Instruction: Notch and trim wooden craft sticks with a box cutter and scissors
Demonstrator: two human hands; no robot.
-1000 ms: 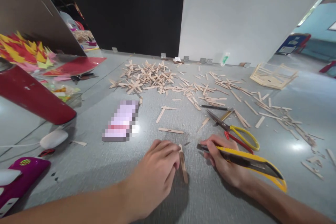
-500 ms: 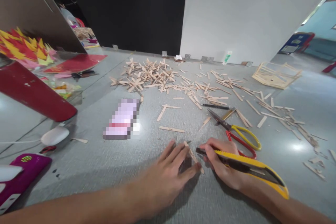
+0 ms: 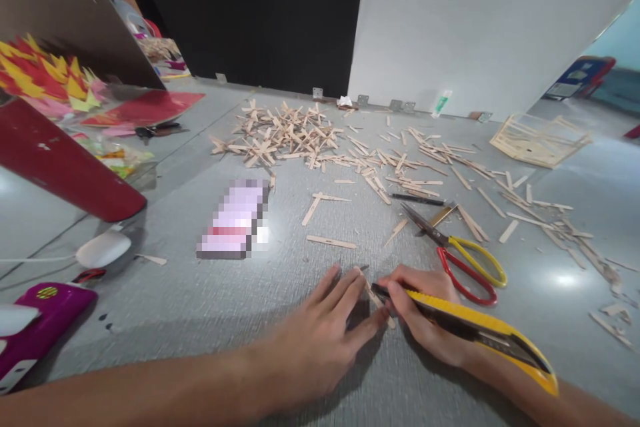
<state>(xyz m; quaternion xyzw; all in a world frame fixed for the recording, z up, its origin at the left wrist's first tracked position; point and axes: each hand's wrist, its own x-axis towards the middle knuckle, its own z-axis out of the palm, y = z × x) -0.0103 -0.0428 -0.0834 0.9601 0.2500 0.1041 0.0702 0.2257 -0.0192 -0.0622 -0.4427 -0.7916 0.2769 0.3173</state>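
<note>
Pressed against the table under my left hand (image 3: 325, 330) is a short wooden craft stick (image 3: 376, 297). My fingertips hold its upper end and my thumb its lower part. My right hand (image 3: 425, 313) is closed round a yellow and black utility knife (image 3: 480, 327), whose black tip meets the stick's middle. Ahead of my hands lie another craft stick (image 3: 331, 242) and two sticks joined at an angle (image 3: 315, 207). Scissors (image 3: 445, 240) with one yellow and one red handle rest open beyond my right hand.
A heap of craft sticks (image 3: 280, 137) lies behind, with loose ones scattered rightward. A frame made of sticks (image 3: 540, 140) stands at the back right. To the left are a blurred phone (image 3: 235, 220), a red cylinder (image 3: 75, 160) and a purple device (image 3: 55, 313). Panels rise behind.
The knife's tip has come left onto the stick, and my right hand is closer to my left thumb. The view has shifted slightly.
</note>
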